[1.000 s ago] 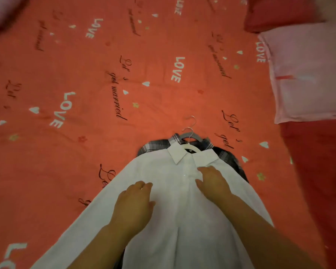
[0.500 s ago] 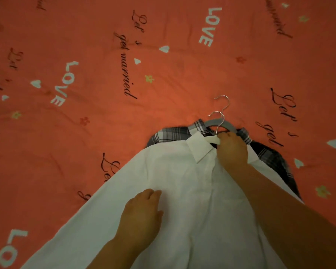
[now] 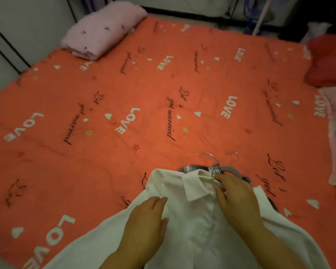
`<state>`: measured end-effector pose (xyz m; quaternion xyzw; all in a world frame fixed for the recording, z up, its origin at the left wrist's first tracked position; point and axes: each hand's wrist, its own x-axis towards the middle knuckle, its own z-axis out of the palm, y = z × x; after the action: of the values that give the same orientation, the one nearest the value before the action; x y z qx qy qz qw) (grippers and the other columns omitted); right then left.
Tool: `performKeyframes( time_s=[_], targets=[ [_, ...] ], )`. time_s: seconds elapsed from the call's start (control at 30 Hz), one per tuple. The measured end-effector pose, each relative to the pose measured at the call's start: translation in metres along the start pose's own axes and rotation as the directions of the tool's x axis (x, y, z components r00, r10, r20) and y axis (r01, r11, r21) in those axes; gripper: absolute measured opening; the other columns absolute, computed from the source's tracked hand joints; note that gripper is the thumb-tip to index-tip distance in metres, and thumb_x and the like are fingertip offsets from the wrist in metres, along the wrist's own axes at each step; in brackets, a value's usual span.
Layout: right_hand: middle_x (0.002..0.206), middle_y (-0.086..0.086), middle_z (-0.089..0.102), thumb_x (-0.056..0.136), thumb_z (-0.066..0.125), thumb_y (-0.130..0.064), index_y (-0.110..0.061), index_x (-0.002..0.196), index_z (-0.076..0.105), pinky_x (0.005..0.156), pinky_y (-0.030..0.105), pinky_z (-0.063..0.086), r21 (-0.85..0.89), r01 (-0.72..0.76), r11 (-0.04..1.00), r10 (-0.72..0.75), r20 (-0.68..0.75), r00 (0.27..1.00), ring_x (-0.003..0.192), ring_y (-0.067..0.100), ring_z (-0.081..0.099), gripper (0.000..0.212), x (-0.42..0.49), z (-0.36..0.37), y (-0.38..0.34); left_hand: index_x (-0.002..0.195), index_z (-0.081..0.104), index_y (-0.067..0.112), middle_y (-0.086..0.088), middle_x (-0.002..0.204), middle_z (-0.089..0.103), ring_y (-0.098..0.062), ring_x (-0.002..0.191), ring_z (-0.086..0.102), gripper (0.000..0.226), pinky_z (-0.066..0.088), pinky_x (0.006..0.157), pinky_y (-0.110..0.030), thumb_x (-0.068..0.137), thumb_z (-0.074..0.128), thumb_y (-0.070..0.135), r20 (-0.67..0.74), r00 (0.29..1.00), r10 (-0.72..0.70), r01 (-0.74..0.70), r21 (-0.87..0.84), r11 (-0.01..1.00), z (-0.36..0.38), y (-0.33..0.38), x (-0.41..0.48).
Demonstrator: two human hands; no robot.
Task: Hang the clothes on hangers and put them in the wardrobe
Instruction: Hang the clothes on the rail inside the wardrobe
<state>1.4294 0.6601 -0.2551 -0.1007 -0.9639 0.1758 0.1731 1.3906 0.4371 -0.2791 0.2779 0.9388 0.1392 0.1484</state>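
White shirt on the near side of the bed looks light and limp, so I'd lift by the hanger that my right hand grips with curled fingers, my left hand resting flat on the cloth.

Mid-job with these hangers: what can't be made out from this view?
- The plaid shirt: head view, mostly hidden under the white shirt.
- The white hanger: arms inside the white shirt, neck partly covered by the right hand.
- The white shirt's hem: cut off by the bottom edge.
- The wardrobe: not identifiable; far background dark, blurred.
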Motion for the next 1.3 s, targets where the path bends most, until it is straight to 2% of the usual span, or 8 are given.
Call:
performKeyframes(
  time_s=[0.17, 0.3, 0.43, 0.6, 0.73, 1.0, 1.13, 1.3],
  targets=[
    [0.071, -0.002, 0.067, 0.054, 0.085, 0.004, -0.012, 0.08, 0.069, 0.058, 0.026, 0.042, 0.024, 0.231, 0.973, -0.228, -0.084, 0.97, 0.059, 0.02, 0.063, 0.035, -0.02, -0.052, -0.134, 0.142, 0.032, 0.029, 0.011, 0.138, 0.04, -0.008, 0.125, 0.038, 0.053, 0.03, 0.098, -0.02, 0.093, 0.049, 0.038, -0.37, 0.929, 0.016, -0.088, -0.178, 0.98, -0.089, -0.024, -0.078],
    [0.075, -0.005, 0.068, 0.06, 0.069, -0.009, -0.015, 0.081, 0.07, 0.067, 0.026, 0.036, 0.083, 0.445, 0.892, -0.424, -0.187, 0.886, 0.075, 0.01, 0.052, 0.022, -0.052, -0.072, -0.262, 0.134, 0.048, 0.026, -0.001, 0.122, 0.059, -0.018, 0.109, 0.056, 0.052, 0.048, 0.091, -0.035, 0.083, 0.058, 0.032, -0.614, 0.789, 0.017, -0.182, -0.207, 0.961, -0.156, -0.062, -0.168],
    [0.076, -0.005, 0.07, 0.06, 0.073, -0.009, -0.015, 0.082, 0.071, 0.067, 0.024, 0.037, 0.139, 0.601, 0.787, -0.561, -0.243, 0.791, 0.075, 0.011, 0.053, 0.023, -0.086, -0.078, -0.396, 0.124, 0.052, 0.028, 0.005, 0.104, 0.066, -0.006, 0.096, 0.048, 0.045, 0.041, 0.084, -0.025, 0.08, 0.047, 0.037, -0.757, 0.65, -0.069, -0.112, -0.186, 0.976, -0.198, -0.128, -0.276],
    [0.076, -0.003, 0.07, 0.045, 0.09, 0.002, -0.015, 0.087, 0.071, 0.061, 0.026, 0.04, 0.224, 0.713, 0.665, -0.664, -0.262, 0.701, 0.057, 0.018, 0.065, 0.049, -0.133, -0.069, -0.554, 0.121, 0.061, 0.027, 0.009, 0.101, 0.067, -0.01, 0.095, 0.057, 0.048, 0.037, 0.094, -0.035, 0.083, 0.038, 0.045, -0.85, 0.45, -0.275, 0.142, -0.236, 0.961, -0.229, -0.227, -0.414],
    [0.074, -0.006, 0.069, 0.044, 0.092, -0.003, -0.022, 0.091, 0.068, 0.059, 0.024, 0.039, 0.31, 0.793, 0.524, -0.749, -0.276, 0.603, 0.056, 0.017, 0.062, 0.056, -0.168, -0.057, -0.668, 0.113, 0.066, 0.025, 0.008, 0.085, 0.066, -0.016, 0.079, 0.063, 0.041, 0.045, 0.078, -0.029, 0.083, 0.043, 0.04, -0.892, 0.3, -0.338, 0.297, -0.249, 0.922, -0.251, -0.294, -0.517],
    [0.073, -0.005, 0.069, 0.049, 0.092, -0.009, -0.02, 0.086, 0.071, 0.039, 0.018, 0.036, 0.423, 0.875, 0.236, -0.864, -0.321, 0.388, 0.049, 0.014, 0.062, 0.045, -0.202, -0.005, -0.867, 0.119, 0.061, 0.034, 0.008, 0.09, 0.062, -0.014, 0.089, 0.059, 0.033, 0.031, 0.083, -0.026, 0.087, 0.062, 0.03, -0.891, 0.027, -0.453, 0.512, -0.376, 0.772, -0.288, -0.418, -0.655],
    [0.079, -0.006, 0.07, 0.051, 0.091, -0.013, -0.023, 0.089, 0.071, 0.042, 0.006, 0.026, 0.489, 0.866, 0.106, -0.902, -0.318, 0.291, 0.05, 0.012, 0.062, 0.045, -0.211, 0.038, -0.964, 0.108, 0.069, 0.029, 0.008, 0.077, 0.063, -0.011, 0.075, 0.061, 0.032, 0.034, 0.074, -0.027, 0.08, 0.056, 0.037, -0.909, -0.063, -0.412, 0.66, -0.347, 0.666, -0.31, -0.484, -0.707],
    [0.103, -0.01, 0.066, 0.081, 0.071, -0.029, -0.037, 0.113, 0.061, 0.057, 0.016, 0.041, 0.557, 0.83, -0.006, -0.953, -0.255, 0.164, 0.075, 0.006, 0.06, 0.035, -0.213, 0.078, -1.089, 0.102, 0.07, 0.032, 0.013, 0.071, 0.061, -0.001, 0.073, 0.05, 0.03, 0.026, 0.067, -0.018, 0.078, 0.055, 0.037, -0.895, -0.159, -0.417, 0.762, -0.379, 0.525, -0.345, -0.558, -0.764]
  ],
)
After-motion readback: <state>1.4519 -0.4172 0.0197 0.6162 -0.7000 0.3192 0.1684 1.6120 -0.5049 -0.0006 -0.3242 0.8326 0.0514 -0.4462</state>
